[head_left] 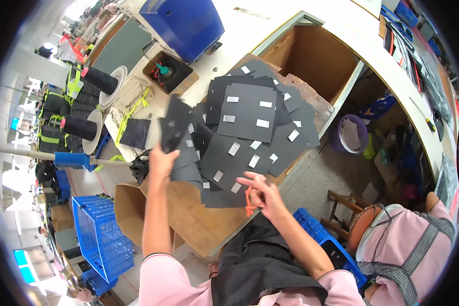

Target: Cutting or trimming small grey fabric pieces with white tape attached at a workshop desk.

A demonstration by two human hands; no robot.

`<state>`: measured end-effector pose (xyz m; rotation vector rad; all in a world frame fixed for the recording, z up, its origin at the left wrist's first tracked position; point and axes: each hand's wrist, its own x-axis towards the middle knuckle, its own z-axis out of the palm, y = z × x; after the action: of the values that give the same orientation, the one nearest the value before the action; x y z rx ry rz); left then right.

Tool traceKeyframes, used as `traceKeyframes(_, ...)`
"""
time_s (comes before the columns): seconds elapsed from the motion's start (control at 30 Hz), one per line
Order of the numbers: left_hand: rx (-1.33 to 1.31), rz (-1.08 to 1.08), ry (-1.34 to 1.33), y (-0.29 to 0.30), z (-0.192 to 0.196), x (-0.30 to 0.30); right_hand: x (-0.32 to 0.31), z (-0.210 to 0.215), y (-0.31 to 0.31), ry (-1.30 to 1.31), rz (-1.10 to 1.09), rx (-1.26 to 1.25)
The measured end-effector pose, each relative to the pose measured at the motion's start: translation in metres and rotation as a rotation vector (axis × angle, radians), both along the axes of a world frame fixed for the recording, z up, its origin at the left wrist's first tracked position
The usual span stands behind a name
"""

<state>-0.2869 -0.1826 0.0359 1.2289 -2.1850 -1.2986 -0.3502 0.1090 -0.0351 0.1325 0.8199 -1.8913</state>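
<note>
My left hand (163, 159) is closed on a dark, blurred bundle of black fabric pieces (175, 122), lifted at the left side of a spread pile. My right hand (265, 195) is over the near edge of the pile, index finger pointing left and the other fingers curled. A small orange object (249, 202), perhaps thread snips, hangs at those curled fingers; its exact kind is unclear. Beneath and between my hands lie several black square panels (247, 130), each with small white rectangular patches. One such panel (239, 159) lies nearest my right hand.
A blue machine housing (186, 25) stands on the white table behind an open box (171, 74). Black thread cones (99, 80) are at left. A blue crate (103, 237) stands on the floor at left. A seated person in pink (392, 245) is close on my right.
</note>
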Motion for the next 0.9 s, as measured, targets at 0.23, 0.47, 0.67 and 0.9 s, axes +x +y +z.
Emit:
traceKeyframes(0.23,0.533,0.019,0.55,0.02,0.077,0.0,-0.008,-0.001,0.054,0.024,-0.114,0.109)
traceKeyframes(0.47,0.716,-0.03,0.183,0.024,-0.076,-0.025,0.028,-0.014,0.07,-0.018,-0.126,0.222)
traceKeyframes(0.67,0.141,-0.105,0.232,0.08,-0.076,-0.06,0.036,-0.027,0.131,-0.053,-0.292,0.389)
traceKeyframes(0.9,-1.174,-0.29,0.127,0.099,-0.052,-0.087,0.067,-0.04,0.149,-0.098,-0.421,0.351)
